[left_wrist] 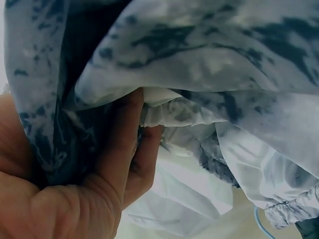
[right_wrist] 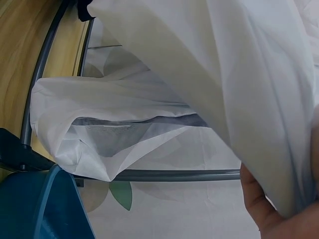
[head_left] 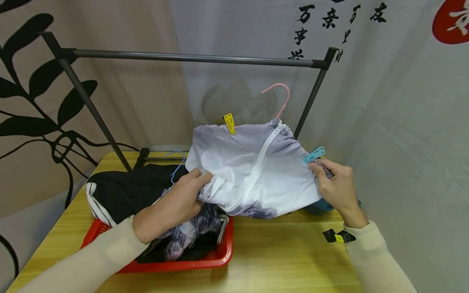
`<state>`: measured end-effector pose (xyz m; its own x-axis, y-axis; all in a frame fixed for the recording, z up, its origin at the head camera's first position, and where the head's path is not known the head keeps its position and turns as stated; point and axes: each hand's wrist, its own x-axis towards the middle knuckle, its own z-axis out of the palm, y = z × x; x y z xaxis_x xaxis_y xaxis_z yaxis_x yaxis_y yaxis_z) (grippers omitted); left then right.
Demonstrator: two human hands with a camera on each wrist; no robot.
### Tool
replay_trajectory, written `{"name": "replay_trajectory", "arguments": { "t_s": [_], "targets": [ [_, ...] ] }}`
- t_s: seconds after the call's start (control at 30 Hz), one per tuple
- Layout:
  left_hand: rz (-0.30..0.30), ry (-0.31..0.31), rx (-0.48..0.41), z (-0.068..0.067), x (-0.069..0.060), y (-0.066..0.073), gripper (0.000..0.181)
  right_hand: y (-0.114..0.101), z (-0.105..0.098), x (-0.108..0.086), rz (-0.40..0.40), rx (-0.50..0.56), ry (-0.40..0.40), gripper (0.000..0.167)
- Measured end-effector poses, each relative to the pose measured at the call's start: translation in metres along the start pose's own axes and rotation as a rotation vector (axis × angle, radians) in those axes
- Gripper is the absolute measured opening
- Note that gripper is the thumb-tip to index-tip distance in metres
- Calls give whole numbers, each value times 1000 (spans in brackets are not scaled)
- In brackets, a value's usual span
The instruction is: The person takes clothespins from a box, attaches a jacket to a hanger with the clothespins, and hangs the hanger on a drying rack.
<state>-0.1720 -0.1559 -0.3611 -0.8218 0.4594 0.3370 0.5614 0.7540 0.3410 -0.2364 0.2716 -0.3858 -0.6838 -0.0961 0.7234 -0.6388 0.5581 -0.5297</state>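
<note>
A white and grey zip-up jacket [head_left: 234, 162] hangs spread between my two hands, with a pink hanger hook [head_left: 285, 101] rising from its top. A yellow clothespin [head_left: 229, 123] is clipped on its upper edge, and a light-blue clothespin [head_left: 314, 155] is at its right side. My left hand [head_left: 185, 194] grips the jacket's lower left edge; up close, the left wrist view has its fingers [left_wrist: 122, 144] among patterned folds [left_wrist: 199, 55]. Just below the blue clothespin, my right hand [head_left: 338, 188] pinches a grey bit of the cloth.
A red basket [head_left: 183, 266] holds dark and patterned clothes, with black clothing [head_left: 128, 187] and a blue hanger [head_left: 177, 162] at its back. Behind stands a dark metal rack [head_left: 194, 57]. A blue container [right_wrist: 45, 209] sits at the right, partly behind the jacket.
</note>
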Motion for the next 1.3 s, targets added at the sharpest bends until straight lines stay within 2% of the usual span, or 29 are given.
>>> {"name": "replay_trajectory", "arguments": {
  "t_s": [0.27, 0.6, 0.87, 1.03, 1.3],
  "targets": [
    [-18, 85, -31, 3, 7, 1, 62, 1, 1, 1, -2, -10, 3, 7],
    [-24, 173, -62, 7, 19, 6, 58, 1, 2, 0, 3, -16, 3, 8],
    [-49, 248, -110, 14, 34, 10, 58, 1, 2, 1, -53, -58, 31, 7],
    [-56, 296, -152, 20, 44, 15, 49, 1, 2, 1, -86, -82, 44, 7],
    [-135, 323, -265, 25, 62, 28, 44, 0, 2, 0, -139, -128, 50, 8]
  ]
}}
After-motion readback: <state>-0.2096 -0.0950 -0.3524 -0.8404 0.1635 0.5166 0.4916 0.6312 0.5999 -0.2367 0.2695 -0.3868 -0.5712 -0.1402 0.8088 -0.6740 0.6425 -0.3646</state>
